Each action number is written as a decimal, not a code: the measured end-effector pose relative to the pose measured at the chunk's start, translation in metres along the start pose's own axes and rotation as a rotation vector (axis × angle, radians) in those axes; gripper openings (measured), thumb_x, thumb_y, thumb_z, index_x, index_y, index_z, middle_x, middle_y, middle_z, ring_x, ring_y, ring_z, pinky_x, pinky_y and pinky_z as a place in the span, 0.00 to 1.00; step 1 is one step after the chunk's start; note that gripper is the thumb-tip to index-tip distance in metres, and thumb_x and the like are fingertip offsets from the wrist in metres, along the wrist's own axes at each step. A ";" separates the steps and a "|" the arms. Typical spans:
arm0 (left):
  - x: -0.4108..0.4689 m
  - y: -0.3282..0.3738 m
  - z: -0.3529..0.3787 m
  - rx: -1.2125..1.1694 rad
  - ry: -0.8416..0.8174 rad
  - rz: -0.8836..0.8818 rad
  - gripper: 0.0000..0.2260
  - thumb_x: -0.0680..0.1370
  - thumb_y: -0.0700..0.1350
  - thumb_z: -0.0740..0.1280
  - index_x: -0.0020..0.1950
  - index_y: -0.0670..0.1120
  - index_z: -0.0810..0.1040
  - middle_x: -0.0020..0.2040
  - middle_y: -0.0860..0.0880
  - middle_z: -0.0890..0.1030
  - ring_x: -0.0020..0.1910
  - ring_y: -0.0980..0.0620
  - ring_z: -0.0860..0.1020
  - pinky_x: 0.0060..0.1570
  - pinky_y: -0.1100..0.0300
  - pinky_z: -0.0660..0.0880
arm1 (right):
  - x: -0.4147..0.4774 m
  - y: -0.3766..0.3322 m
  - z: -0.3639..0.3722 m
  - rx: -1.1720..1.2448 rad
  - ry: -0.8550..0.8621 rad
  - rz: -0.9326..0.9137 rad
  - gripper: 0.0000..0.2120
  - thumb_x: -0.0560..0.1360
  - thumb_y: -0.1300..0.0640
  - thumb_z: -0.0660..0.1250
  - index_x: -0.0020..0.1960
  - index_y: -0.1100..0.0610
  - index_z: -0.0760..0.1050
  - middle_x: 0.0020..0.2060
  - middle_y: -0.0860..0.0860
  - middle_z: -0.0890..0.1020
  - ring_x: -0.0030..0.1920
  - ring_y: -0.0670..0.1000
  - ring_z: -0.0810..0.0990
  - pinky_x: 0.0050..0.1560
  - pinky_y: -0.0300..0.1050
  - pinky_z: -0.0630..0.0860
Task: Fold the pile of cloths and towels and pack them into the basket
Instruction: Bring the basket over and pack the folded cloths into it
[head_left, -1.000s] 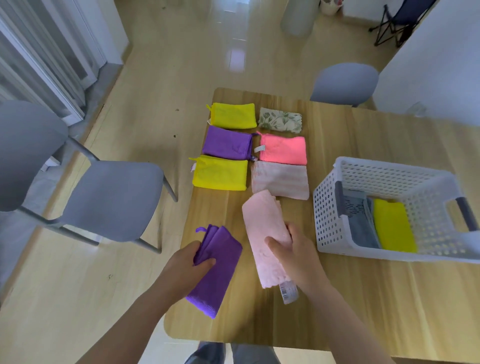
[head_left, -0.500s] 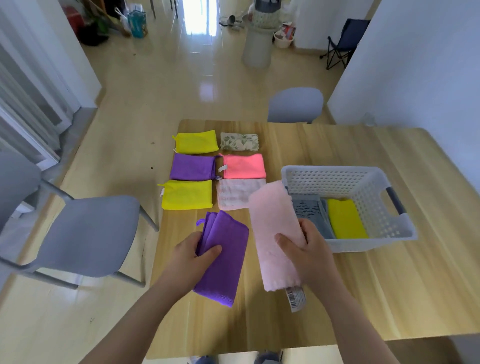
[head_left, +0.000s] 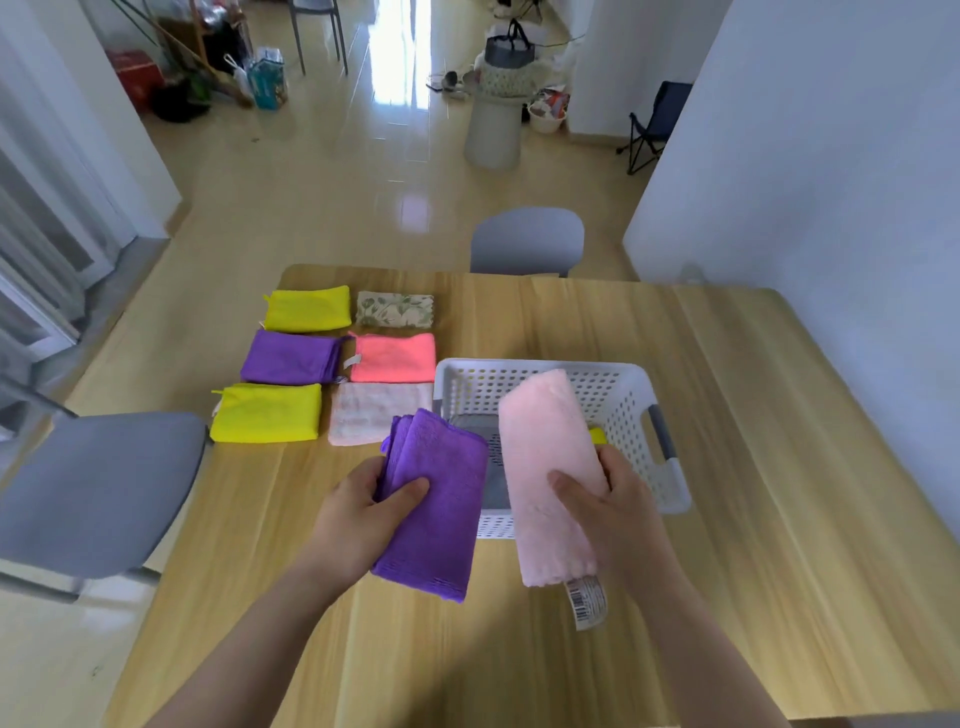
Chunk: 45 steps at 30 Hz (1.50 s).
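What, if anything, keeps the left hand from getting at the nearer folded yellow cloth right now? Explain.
Probably not yet: the left hand grips a purple cloth, so its fingers are busy. The nearer yellow cloth lies uncovered, with bare table between.

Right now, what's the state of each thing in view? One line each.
purple cloth, folded, gripped by the left hand.
pink towel, folded, gripped by the right hand, over the basket.
basket, upright on the table, holding a grey cloth and a yellow cloth, both mostly hidden.
six other cloths, folded, flat on the table in two columns.
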<state>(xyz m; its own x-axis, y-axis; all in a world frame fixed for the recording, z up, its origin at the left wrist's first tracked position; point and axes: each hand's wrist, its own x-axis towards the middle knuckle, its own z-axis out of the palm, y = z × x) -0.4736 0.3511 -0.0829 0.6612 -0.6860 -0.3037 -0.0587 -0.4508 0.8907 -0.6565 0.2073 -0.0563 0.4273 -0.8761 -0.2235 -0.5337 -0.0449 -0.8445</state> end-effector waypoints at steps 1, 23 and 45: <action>0.000 0.002 0.005 -0.013 0.018 -0.007 0.20 0.65 0.59 0.67 0.47 0.44 0.77 0.43 0.43 0.82 0.44 0.42 0.79 0.45 0.47 0.76 | 0.003 0.002 -0.005 0.010 -0.007 0.011 0.09 0.73 0.51 0.69 0.50 0.53 0.72 0.42 0.48 0.79 0.43 0.50 0.78 0.41 0.48 0.75; 0.075 -0.030 -0.013 -0.226 0.132 -0.197 0.19 0.69 0.60 0.62 0.47 0.46 0.77 0.47 0.41 0.81 0.42 0.43 0.78 0.45 0.47 0.74 | 0.105 0.010 0.072 0.007 -0.218 0.310 0.07 0.77 0.55 0.61 0.43 0.57 0.68 0.29 0.50 0.66 0.27 0.47 0.64 0.26 0.39 0.60; 0.076 -0.042 -0.007 -0.249 0.228 -0.260 0.25 0.65 0.65 0.63 0.46 0.44 0.75 0.47 0.37 0.78 0.41 0.45 0.76 0.42 0.51 0.70 | 0.148 0.070 0.118 -0.091 -0.493 0.575 0.15 0.76 0.58 0.58 0.62 0.58 0.70 0.49 0.56 0.81 0.49 0.57 0.81 0.54 0.54 0.79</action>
<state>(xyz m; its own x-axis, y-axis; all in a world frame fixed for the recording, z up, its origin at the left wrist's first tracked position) -0.4157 0.3216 -0.1415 0.7805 -0.4113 -0.4708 0.2954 -0.4211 0.8576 -0.5449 0.1306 -0.2062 0.3284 -0.4588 -0.8256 -0.8199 0.2955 -0.4904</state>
